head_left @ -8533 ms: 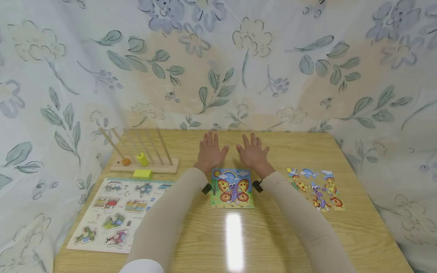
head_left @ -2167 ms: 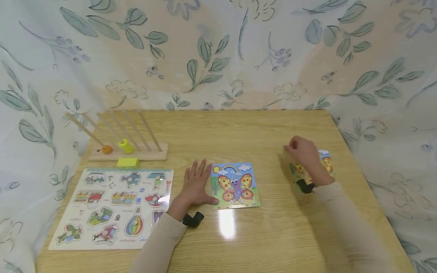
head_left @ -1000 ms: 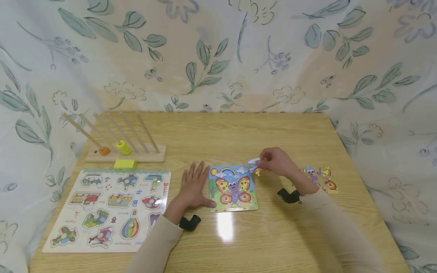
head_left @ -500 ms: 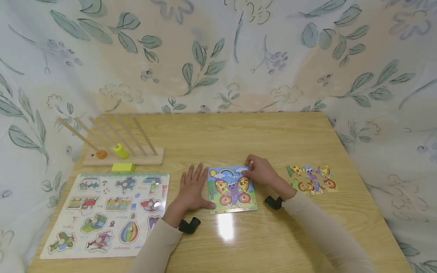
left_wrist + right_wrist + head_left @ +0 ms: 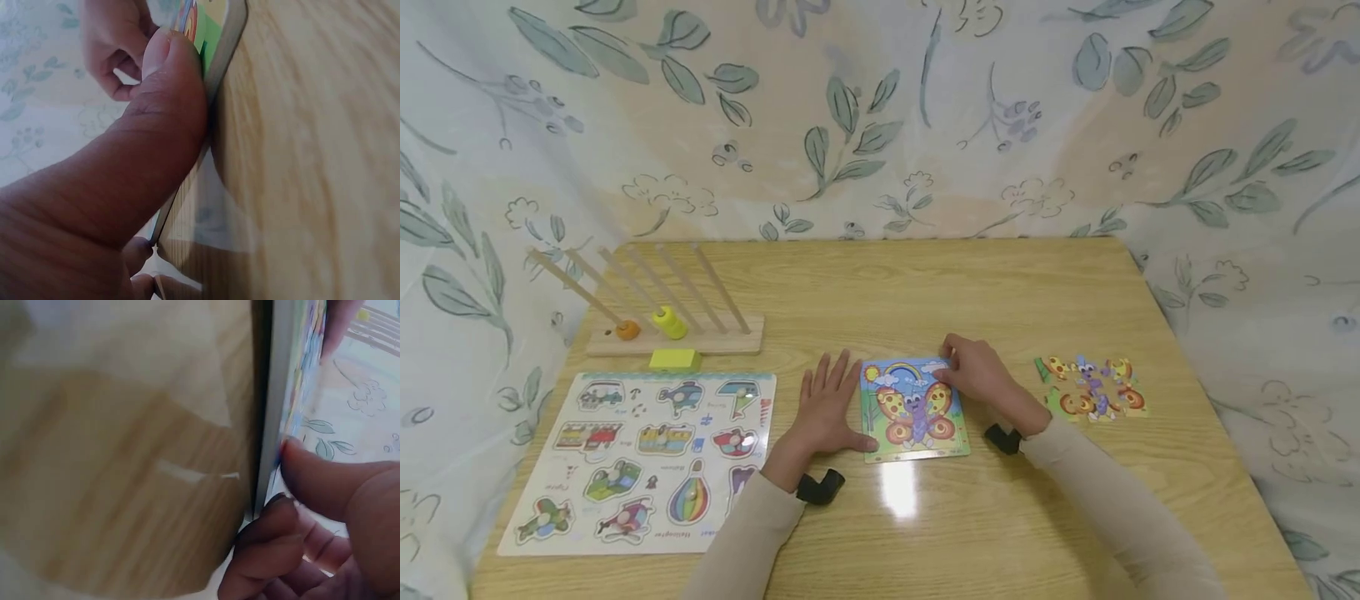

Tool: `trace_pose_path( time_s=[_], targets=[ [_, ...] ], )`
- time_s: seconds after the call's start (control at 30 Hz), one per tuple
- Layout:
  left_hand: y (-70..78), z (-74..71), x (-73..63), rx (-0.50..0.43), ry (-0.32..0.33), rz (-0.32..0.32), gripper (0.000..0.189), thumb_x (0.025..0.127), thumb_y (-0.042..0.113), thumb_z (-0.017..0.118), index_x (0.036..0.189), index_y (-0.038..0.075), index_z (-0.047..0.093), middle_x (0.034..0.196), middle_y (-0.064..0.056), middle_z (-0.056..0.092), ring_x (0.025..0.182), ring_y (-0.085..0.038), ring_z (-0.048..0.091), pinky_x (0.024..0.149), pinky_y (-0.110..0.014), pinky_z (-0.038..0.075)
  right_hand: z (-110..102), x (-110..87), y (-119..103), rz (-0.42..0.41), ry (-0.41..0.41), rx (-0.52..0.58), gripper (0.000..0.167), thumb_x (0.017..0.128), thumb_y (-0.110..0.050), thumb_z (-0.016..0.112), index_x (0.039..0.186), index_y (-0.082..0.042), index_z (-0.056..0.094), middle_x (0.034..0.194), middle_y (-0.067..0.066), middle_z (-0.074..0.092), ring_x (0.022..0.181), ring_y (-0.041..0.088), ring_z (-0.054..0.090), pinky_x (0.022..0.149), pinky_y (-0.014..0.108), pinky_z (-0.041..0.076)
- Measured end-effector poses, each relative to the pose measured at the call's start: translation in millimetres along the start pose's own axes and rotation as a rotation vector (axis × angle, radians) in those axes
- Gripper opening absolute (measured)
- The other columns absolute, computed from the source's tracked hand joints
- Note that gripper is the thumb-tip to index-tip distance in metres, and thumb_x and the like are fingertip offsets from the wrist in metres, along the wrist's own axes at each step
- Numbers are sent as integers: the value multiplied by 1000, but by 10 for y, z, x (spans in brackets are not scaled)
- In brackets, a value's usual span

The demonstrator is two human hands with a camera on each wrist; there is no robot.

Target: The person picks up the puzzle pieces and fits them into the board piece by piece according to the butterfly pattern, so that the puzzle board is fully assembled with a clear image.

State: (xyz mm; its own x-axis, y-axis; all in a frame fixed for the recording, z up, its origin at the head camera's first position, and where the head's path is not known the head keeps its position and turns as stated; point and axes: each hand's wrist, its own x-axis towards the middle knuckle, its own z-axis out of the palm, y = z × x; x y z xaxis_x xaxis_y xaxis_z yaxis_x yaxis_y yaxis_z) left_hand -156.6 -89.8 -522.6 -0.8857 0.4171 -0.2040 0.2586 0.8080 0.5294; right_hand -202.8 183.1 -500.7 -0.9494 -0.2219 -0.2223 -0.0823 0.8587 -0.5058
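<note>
A square butterfly jigsaw puzzle board (image 5: pixel 910 450) lies in the middle of the table. My left hand (image 5: pixel 823 417) is spread flat along its left side, the thumb resting on the lower left corner; the left wrist view has that thumb (image 5: pixel 165 94) on the board's edge. At the upper right corner, the curled right hand (image 5: pixel 981 375) pinches a puzzle piece, mostly hidden under the fingers. In the right wrist view, the thumb (image 5: pixel 312 478) meets the board's face and a bent finger touches its side. Loose butterfly puzzle pieces (image 5: pixel 1093 387) lie to the right.
To the left lies a white peg puzzle (image 5: pixel 647 467) with vehicle pictures. Behind it are a yellow block (image 5: pixel 674 360) and a wooden base with slanted rods (image 5: pixel 730 342), carrying orange and yellow beads. A flowered cloth (image 5: pixel 880 125) hangs along the table's back edge.
From lying flat beyond the board, my right hand went to the loose pieces, picked up a cloud piece and carried it left to the upper right corner. The left hand moved to the board's left side.
</note>
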Motion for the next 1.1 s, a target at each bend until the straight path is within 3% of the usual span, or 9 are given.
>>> trace_pose_path(
  time_s=[0.17, 0.3, 0.43, 0.57, 0.77, 1.0, 1.1],
  targets=[
    [39, -5, 3, 6, -7, -8, 128, 56, 56, 86, 155, 15, 16, 163, -9, 1, 149, -35, -11, 117, -59, -6, -134, -115, 203, -19, 106, 54, 18, 90, -26, 65, 94, -8, 61, 70, 3, 63, 59, 14, 53, 55, 27, 43],
    [47, -9, -7, 5, -1, -16, 128, 56, 56, 87, 155, 15, 16, 163, -9, 1, 149, -35, -10, 117, -59, -5, -477, -254, 539, 6, 173, -40, 27, 92, -25, 63, 103, -1, 64, 83, 14, 68, 68, 23, 61, 62, 37, 50],
    [47, -23, -10, 7, 2, -25, 128, 55, 55, 87, 155, 15, 17, 163, -9, 2, 149, -35, -9, 117, -59, -5, -734, -392, 908, 73, 83, -139, 44, 89, -27, 68, 119, 4, 58, 106, 27, 64, 90, 39, 62, 73, 50, 52],
    [46, -25, 1, 11, -3, -20, 128, 56, 55, 87, 155, 15, 16, 163, -9, 1, 149, -35, -9, 117, -59, -5, -784, -476, 1146, 93, 6, -130, 50, 86, -27, 71, 120, 7, 55, 115, 31, 57, 103, 46, 56, 81, 54, 49],
    [32, -21, 6, 3, 2, -4, 128, 56, 56, 86, 155, 15, 16, 163, -8, 1, 149, -35, -10, 117, -59, -5, -754, -476, 1187, 150, 20, -135, 49, 88, -32, 69, 111, 9, 56, 106, 29, 61, 93, 43, 60, 73, 51, 50],
    [26, -13, 13, 17, -1, -17, 128, 57, 56, 86, 155, 16, 15, 163, -8, 0, 149, -35, -10, 118, -58, -6, -721, -406, 1120, 189, 34, -169, 40, 89, -35, 68, 93, 4, 70, 99, 24, 69, 79, 34, 65, 66, 45, 53],
    [29, -16, 15, 20, -3, -14, 127, 57, 56, 86, 155, 16, 16, 163, -8, 1, 149, -35, -9, 118, -58, -5, -711, -390, 1069, 199, 68, -139, 38, 89, -35, 68, 91, 3, 67, 94, 22, 69, 76, 31, 64, 64, 43, 51]
  ],
)
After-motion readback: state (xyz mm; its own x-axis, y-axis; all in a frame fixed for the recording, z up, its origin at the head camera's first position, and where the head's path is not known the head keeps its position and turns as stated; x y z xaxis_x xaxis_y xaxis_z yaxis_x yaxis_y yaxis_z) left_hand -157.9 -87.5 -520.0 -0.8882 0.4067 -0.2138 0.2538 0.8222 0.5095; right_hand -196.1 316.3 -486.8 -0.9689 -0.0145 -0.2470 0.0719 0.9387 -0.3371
